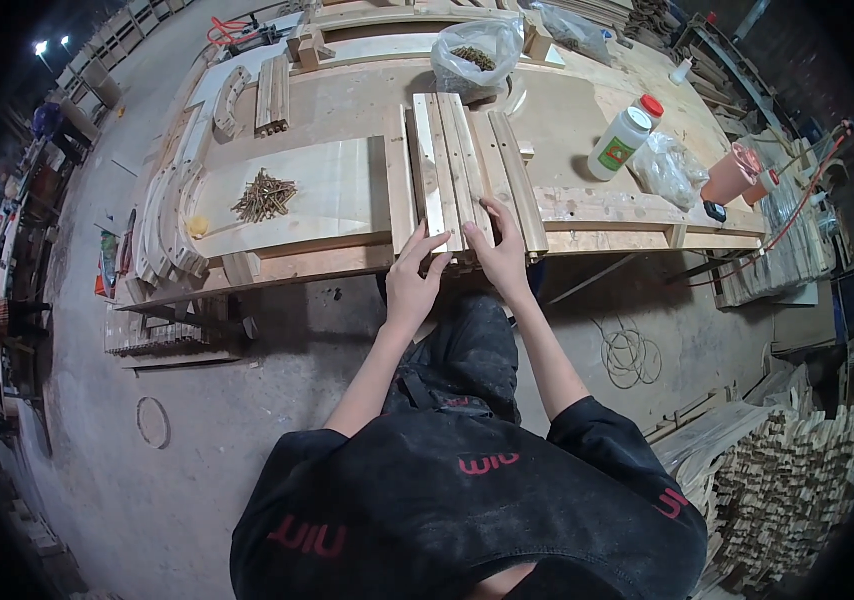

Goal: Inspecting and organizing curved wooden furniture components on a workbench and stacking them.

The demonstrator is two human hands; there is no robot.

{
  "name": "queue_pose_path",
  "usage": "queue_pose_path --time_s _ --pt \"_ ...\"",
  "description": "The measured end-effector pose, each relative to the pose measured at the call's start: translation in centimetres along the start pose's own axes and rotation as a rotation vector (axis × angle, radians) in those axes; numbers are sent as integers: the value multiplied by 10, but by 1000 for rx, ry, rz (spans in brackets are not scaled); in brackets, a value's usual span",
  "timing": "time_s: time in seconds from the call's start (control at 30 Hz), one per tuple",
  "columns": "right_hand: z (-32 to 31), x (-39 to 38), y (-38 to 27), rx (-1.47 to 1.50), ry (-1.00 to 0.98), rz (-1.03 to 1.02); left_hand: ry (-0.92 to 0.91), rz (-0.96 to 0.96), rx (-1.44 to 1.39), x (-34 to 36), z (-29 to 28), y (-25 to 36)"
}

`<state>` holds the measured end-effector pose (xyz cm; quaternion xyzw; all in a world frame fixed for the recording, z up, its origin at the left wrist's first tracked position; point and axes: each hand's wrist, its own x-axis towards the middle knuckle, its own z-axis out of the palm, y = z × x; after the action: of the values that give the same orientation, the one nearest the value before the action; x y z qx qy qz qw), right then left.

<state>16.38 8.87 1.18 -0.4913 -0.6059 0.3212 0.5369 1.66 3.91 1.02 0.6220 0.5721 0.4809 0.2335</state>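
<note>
A row of pale wooden slats (444,160), with small holes along them, lies side by side on the workbench, pointing away from me. My left hand (415,277) grips the near ends from the left, its thumb and fingers on the outer slat. From the right, my right hand (499,250) closes round the same ends, thumb against the wood. More wooden strips (517,185) lie just right of the gripped ones. On a light board to the left sits a pile of brass-coloured screws (265,196). The undersides of the slats and some fingertips are hidden.
The workbench (342,110) holds a plastic bag (475,58) of small fasteners, a white bottle (620,145), a pink container (730,175) and curved wooden pieces (159,222). Stacked wood strips (797,490) stand behind at right; a coiled cord (632,357) lies on the floor. People work far left.
</note>
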Motion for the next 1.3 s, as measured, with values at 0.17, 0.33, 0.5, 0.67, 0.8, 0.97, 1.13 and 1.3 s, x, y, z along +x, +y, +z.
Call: queue_pose_path --time_s 0.17,0.33,0.5,0.67,0.8,0.97,1.13,1.3 --pt "0 -2 -6 -15 -6 -2 -37 -100 -182 1 -6 1" --pt "-1 -3 -7 -17 -11 -8 20 -165 -191 -5 -9 4" --pt "0 -4 -13 -38 -8 12 74 -160 -346 -8 -8 -2" --pt "0 -4 -12 -53 -10 5 77 -204 -436 -8 -10 0" --pt "1 -4 -7 -33 -9 5 64 -250 -486 -8 -11 -3" --pt "2 -6 -5 -37 -6 2 48 -284 -522 -9 -12 -7" --pt "2 -6 -6 -29 1 -3 48 -257 -503 -8 -14 -4" --pt "3 -5 -7 -25 -1 -7 54 -231 -475 -7 -15 -3"
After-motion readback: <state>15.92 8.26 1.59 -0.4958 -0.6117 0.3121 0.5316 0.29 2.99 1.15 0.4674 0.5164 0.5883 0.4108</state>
